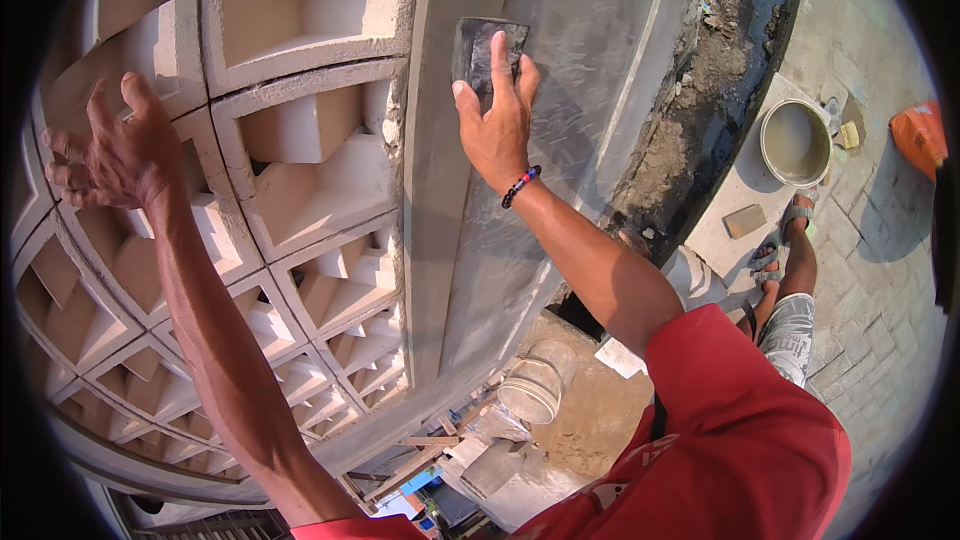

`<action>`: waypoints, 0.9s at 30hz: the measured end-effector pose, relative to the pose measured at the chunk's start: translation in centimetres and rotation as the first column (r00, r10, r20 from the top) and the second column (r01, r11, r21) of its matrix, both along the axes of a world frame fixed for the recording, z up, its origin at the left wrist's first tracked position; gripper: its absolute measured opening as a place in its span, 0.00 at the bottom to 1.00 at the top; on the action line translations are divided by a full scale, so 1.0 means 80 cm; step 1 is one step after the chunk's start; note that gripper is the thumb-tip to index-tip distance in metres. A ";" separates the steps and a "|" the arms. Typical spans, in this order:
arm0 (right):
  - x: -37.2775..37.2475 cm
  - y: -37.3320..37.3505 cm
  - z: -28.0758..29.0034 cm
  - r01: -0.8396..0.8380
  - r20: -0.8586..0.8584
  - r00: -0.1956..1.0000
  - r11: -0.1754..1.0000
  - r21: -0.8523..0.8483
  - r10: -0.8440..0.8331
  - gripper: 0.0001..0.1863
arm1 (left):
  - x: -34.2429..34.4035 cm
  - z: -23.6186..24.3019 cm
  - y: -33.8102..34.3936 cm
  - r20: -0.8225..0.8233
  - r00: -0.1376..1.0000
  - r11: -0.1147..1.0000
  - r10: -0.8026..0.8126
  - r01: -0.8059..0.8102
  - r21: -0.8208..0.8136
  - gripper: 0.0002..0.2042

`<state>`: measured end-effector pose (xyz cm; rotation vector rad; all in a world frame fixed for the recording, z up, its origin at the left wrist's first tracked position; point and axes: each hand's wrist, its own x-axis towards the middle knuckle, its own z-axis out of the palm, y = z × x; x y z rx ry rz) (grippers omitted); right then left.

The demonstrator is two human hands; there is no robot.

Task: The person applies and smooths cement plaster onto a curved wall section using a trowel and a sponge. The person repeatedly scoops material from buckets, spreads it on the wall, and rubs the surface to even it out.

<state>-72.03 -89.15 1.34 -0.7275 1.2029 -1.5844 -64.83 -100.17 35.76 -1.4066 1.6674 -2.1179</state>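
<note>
My right hand (497, 125) presses a dark, flat rectangular pad (464, 52) against the smooth grey plastered strip (575, 30). Its index finger lies stretched along the pad, and the thumb and other fingers spread at its sides. Whether the pad is foam or something harder is unclear. At the left, my left hand (125, 150) is at the pale breeze-block wall (325, 205), its fingers apart and bent, with no tool in them. A beaded bracelet (520, 186) circles my right wrist.
A muddy trench (680, 110) runs along the plastered strip. Beyond it stand a bucket of grey liquid (795, 143), a small tan block (744, 221) and an orange object (918, 138). Another person's sandalled feet (768, 258) are near. Below lie a whitish bucket (530, 390) and planks (412, 470).
</note>
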 end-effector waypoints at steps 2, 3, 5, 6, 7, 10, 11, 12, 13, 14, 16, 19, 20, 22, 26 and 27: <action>0.035 0.075 0.001 -0.088 0.038 0.995 0.996 -0.004 0.088 0.39 | -0.008 0.011 0.000 -0.006 1.000 1.000 -0.005 0.005 0.001 0.24; 0.031 0.070 0.003 -0.086 0.013 0.996 0.996 -0.031 0.087 0.39 | -0.010 0.011 0.000 -0.014 1.000 1.000 0.007 -0.007 0.000 0.24; 0.019 0.066 0.010 -0.100 -0.036 0.995 0.993 -0.066 0.098 0.39 | -0.004 0.004 0.000 -0.031 0.999 0.999 0.042 -0.042 0.007 0.24; 0.008 0.035 0.005 -0.041 -0.034 0.999 0.996 -0.082 0.039 0.39 | -0.003 0.002 -0.001 -0.054 0.998 1.000 0.029 -0.028 0.010 0.24; -0.008 -0.005 0.014 0.003 -0.010 1.000 0.995 -0.099 -0.004 0.39 | -0.004 0.011 0.004 -0.057 0.998 0.999 0.032 -0.031 0.010 0.24; -0.023 -0.032 0.008 0.050 -0.050 0.998 0.999 0.005 -0.049 0.39 | -0.006 0.000 0.004 -0.152 0.987 0.997 0.059 -0.052 0.055 0.25; -0.005 0.001 0.006 0.014 -0.007 1.000 1.000 0.016 -0.014 0.39 | -0.001 0.006 0.001 -0.090 0.994 0.998 0.053 -0.052 0.020 0.24; 0.019 0.051 0.006 -0.059 0.029 0.998 0.998 0.037 0.058 0.38 | 0.001 0.012 0.000 -0.029 0.998 0.999 0.048 -0.048 -0.013 0.24; 0.032 0.095 0.004 -0.113 0.054 0.992 0.992 0.057 0.110 0.38 | -0.005 0.011 -0.007 -0.003 1.000 0.999 0.031 -0.031 -0.009 0.24; 0.037 0.136 -0.002 -0.219 0.029 0.975 0.975 0.035 0.218 0.38 | -0.005 0.009 -0.008 0.024 1.000 1.000 0.018 -0.018 -0.007 0.23; 0.029 0.156 -0.010 -0.283 0.044 0.958 0.959 0.012 0.282 0.38 | -0.001 0.014 -0.003 0.062 0.998 1.000 0.021 -0.021 0.000 0.23; -0.034 0.070 -0.023 -0.077 0.053 0.995 0.995 -0.056 0.080 0.39 | 0.005 0.008 0.006 0.024 0.999 0.999 0.037 -0.038 0.003 0.23; -0.055 0.022 -0.028 0.001 0.015 1.000 0.997 -0.077 0.000 0.39 | 0.002 0.004 0.006 -0.006 0.999 0.999 0.034 -0.034 0.004 0.23; -0.099 -0.071 -0.028 0.071 -0.014 0.997 0.991 -0.111 -0.073 0.39 | -0.002 0.005 0.003 -0.003 1.000 1.000 0.020 -0.020 0.006 0.23; -0.087 -0.113 -0.027 0.046 -0.138 0.989 0.995 -0.084 -0.057 0.39 | -0.008 0.015 0.000 0.051 0.999 0.999 -0.003 0.001 0.038 0.22; -0.056 -0.077 -0.020 0.062 -0.100 0.993 0.995 -0.076 -0.069 0.40 | -0.006 0.015 0.000 0.045 0.999 0.999 -0.002 0.000 0.050 0.22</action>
